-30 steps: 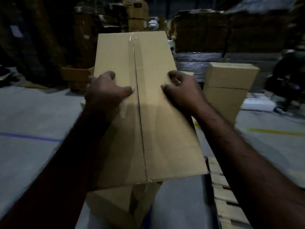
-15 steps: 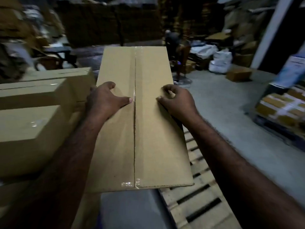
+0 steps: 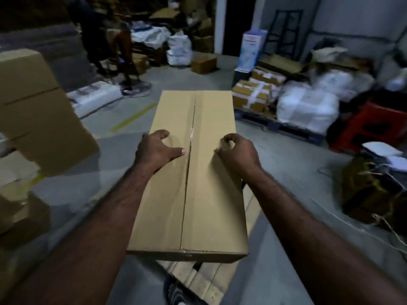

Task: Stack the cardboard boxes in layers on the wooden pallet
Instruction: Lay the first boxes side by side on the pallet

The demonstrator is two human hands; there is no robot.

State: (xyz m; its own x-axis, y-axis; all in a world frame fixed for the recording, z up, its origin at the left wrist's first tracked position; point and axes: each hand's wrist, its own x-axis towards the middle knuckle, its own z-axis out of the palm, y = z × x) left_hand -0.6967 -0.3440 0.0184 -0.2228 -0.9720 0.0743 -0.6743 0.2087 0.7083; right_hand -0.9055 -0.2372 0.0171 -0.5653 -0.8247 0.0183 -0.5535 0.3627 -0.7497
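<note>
A dim warehouse seen from head height, looking down two bare forearms. To the left, close by, tan cardboard boxes stand stacked (image 3: 37,119), blurred, their corner reaching towards the left arm. Across the grey concrete floor (image 3: 286,172) a yellow painted line (image 3: 132,117) runs diagonally. Farther off lie a small brown box (image 3: 203,62), an upright blue and white carton (image 3: 253,49) and, to the right, bulging white sacks (image 3: 308,106) on a dark pallet beside a red crate (image 3: 374,126). In the middle, a long, rectangular cardboard box (image 3: 198,183) is held level in the air, lengthwise away from the person. It hides most of the wooden pallet (image 3: 198,280) below it, whose pale slats show under the near end and along the right side of the box. The box is smooth, plain tan card, and a seam under glossy clear tape runs down the middle of its top. The left hand (image 3: 156,149) grips its left edge, thumb flat on top and pointing at the seam, fingers wrapped over the side. The right hand (image 3: 239,151) grips the right edge with fingers curled tight on top. A dark shoe (image 3: 176,291) shows at the bottom edge, beside the pallet.
</note>
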